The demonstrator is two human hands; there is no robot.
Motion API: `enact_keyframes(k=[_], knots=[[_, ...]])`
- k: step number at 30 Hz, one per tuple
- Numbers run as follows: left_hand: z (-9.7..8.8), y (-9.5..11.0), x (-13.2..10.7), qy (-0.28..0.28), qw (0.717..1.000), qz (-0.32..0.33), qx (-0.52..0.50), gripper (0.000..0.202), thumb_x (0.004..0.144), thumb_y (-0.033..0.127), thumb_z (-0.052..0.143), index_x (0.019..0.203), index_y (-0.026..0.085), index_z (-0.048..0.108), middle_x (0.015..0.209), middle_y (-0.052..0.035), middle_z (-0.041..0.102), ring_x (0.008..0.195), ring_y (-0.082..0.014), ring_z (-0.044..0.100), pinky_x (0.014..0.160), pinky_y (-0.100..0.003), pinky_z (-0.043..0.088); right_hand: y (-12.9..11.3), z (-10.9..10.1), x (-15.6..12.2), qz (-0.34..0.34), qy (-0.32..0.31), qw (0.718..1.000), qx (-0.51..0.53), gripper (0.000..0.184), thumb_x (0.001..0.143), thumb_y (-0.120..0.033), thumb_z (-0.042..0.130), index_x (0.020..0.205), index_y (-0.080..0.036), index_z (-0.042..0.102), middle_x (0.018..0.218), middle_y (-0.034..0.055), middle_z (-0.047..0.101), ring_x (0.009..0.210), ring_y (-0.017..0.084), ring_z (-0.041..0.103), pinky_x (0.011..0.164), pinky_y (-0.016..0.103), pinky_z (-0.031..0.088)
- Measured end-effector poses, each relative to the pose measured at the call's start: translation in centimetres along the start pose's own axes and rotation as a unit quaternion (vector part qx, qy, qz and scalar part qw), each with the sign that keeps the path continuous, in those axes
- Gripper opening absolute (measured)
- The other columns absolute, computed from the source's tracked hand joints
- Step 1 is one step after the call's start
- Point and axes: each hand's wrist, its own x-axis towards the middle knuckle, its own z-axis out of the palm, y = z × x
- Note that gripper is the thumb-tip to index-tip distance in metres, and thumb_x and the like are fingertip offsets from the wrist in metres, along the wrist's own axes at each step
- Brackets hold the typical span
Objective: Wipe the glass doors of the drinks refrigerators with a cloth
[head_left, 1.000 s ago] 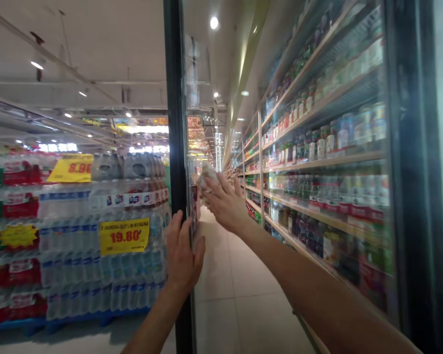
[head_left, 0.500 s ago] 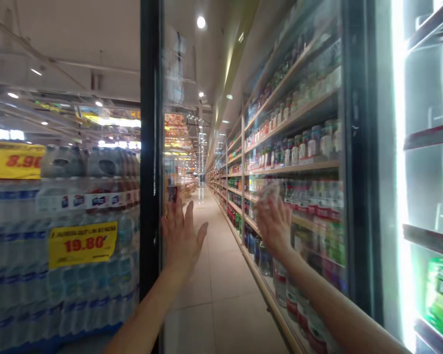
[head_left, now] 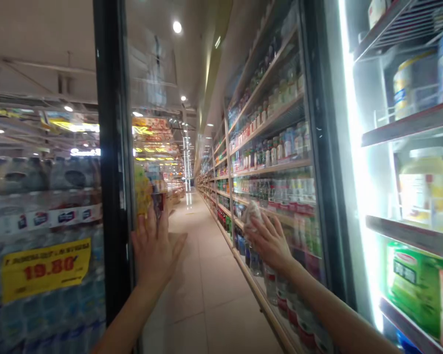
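Observation:
A glass cooler door with a black frame [head_left: 112, 147] stands swung out before me, and the aisle shows through its pane. Spread flat near the pane's left side is my left hand [head_left: 157, 250], fingers apart, holding nothing. Over the right half of the glass, my right hand [head_left: 271, 243] presses a crumpled whitish cloth [head_left: 253, 214] toward the pane. Its fingers lie over the cloth, which partly hides the fingertips' contact. Whether the cloth is fabric or paper is too blurred to tell.
Packs of bottled water [head_left: 40, 221] are stacked on the left, with a yellow price sign [head_left: 46, 269]. Lit cooler shelves [head_left: 409, 236] stand on the right, holding bottles and a green package [head_left: 413, 280]. Long shelves of bottles [head_left: 269, 162] line the aisle floor [head_left: 192, 275].
The view has turned right, so the door sits further left and more cooler shelving shows. My right hand with the cloth has moved slightly left and down. My left hand stays flat by the frame.

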Motion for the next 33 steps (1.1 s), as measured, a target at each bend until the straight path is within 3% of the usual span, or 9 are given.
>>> enact_keyframes(k=[5, 7, 11, 14, 20, 22, 25, 27, 33], knots=[[0.1, 0.0, -0.1, 0.005, 1.000, 0.002, -0.001, 0.068, 0.087, 0.044, 0.041, 0.143, 0.013, 0.018, 0.150, -0.0188, 0.016, 0.138, -0.0363, 0.010, 0.105, -0.060, 0.018, 5.3, 0.2, -0.4, 0.332, 0.141, 0.931, -0.062, 0.042, 0.084, -0.022, 0.037, 0.122, -0.021, 0.055, 0.138, 0.0140, 0.042, 0.126, 0.031, 0.039, 0.096, 0.055, 0.035], [0.2, 0.1, -0.1, 0.004, 1.000, -0.002, -0.004, 0.067, 0.087, 0.043, 0.040, 0.142, 0.012, 0.019, 0.149, -0.0197, 0.017, 0.138, -0.0366, 0.009, 0.105, -0.061, 0.018, 5.5, 0.5, -0.3, 0.374, 0.167, 0.910, -0.069, 0.046, 0.085, -0.021, 0.033, 0.127, -0.016, 0.050, 0.139, 0.0182, 0.038, 0.127, 0.034, 0.036, 0.094, 0.057, 0.036], [0.2, 0.1, -0.2, 0.003, 1.000, 0.001, -0.006, 0.064, 0.087, 0.043, 0.039, 0.141, 0.011, 0.023, 0.149, -0.0199, 0.017, 0.138, -0.0363, 0.009, 0.106, -0.061, 0.017, 0.5, 0.8, -0.1, 0.104, 0.055, 0.993, -0.016, 0.041, 0.085, -0.023, 0.042, 0.125, -0.027, 0.052, 0.140, 0.0088, 0.041, 0.134, 0.029, 0.027, 0.102, 0.053, 0.031], [0.2, 0.0, -0.2, 0.005, 1.000, 0.003, -0.007, 0.063, 0.087, 0.043, 0.040, 0.140, 0.011, 0.026, 0.149, -0.0197, 0.018, 0.138, -0.0361, 0.010, 0.105, -0.061, 0.018, -0.6, 0.5, 0.3, -0.090, -0.009, 0.996, 0.022, 0.034, 0.083, -0.025, 0.050, 0.116, -0.034, 0.057, 0.134, 0.0012, 0.049, 0.134, 0.025, 0.028, 0.107, 0.049, 0.025], [0.1, 0.2, -0.3, 0.013, 1.000, 0.009, -0.001, 0.063, 0.086, 0.043, 0.040, 0.136, 0.006, 0.033, 0.147, -0.0227, 0.023, 0.137, -0.0371, 0.012, 0.105, -0.060, 0.019, 4.1, 0.6, 4.3, 0.299, 0.154, 0.941, -0.050, 0.043, 0.087, -0.022, 0.035, 0.126, -0.021, 0.051, 0.141, 0.0145, 0.037, 0.130, 0.031, 0.034, 0.097, 0.055, 0.034], [-0.1, 0.4, 0.0, 0.019, 1.000, 0.013, 0.000, 0.061, 0.086, 0.042, 0.041, 0.135, 0.006, 0.035, 0.146, -0.0220, 0.024, 0.138, -0.0362, 0.013, 0.106, -0.059, 0.018, 2.4, 0.9, 5.5, 0.251, 0.142, 0.957, -0.040, 0.041, 0.087, -0.024, 0.038, 0.125, -0.022, 0.052, 0.141, 0.0125, 0.039, 0.131, 0.031, 0.032, 0.099, 0.054, 0.033], [-0.6, 0.3, 1.4, 0.016, 0.999, 0.046, 0.008, 0.057, 0.086, 0.041, 0.041, 0.135, 0.012, 0.037, 0.148, -0.0174, 0.024, 0.138, -0.0328, 0.013, 0.108, -0.056, 0.016, -1.1, 1.1, 5.9, -0.017, 0.045, 0.999, 0.005, 0.035, 0.084, -0.027, 0.048, 0.118, -0.032, 0.057, 0.135, 0.0026, 0.048, 0.134, 0.025, 0.028, 0.106, 0.048, 0.027], [-1.0, 0.1, 2.7, 0.005, 0.999, 0.050, 0.013, 0.058, 0.086, 0.042, 0.041, 0.136, 0.015, 0.035, 0.149, -0.0153, 0.022, 0.139, -0.0323, 0.013, 0.108, -0.056, 0.016, -1.1, 0.9, 5.5, -0.077, 0.014, 0.997, 0.020, 0.034, 0.083, -0.027, 0.051, 0.114, -0.035, 0.059, 0.132, -0.0003, 0.051, 0.132, 0.023, 0.031, 0.108, 0.046, 0.025], [-1.0, -0.4, 4.7, -0.007, 1.000, 0.023, 0.015, 0.064, 0.086, 0.046, 0.040, 0.140, 0.013, 0.028, 0.150, -0.0171, 0.018, 0.138, -0.0340, 0.012, 0.107, -0.057, 0.017, 6.4, 0.2, 7.0, 0.308, 0.172, 0.935, -0.045, 0.044, 0.085, -0.020, 0.031, 0.124, -0.017, 0.052, 0.141, 0.0160, 0.037, 0.129, 0.031, 0.032, 0.097, 0.057, 0.033]])
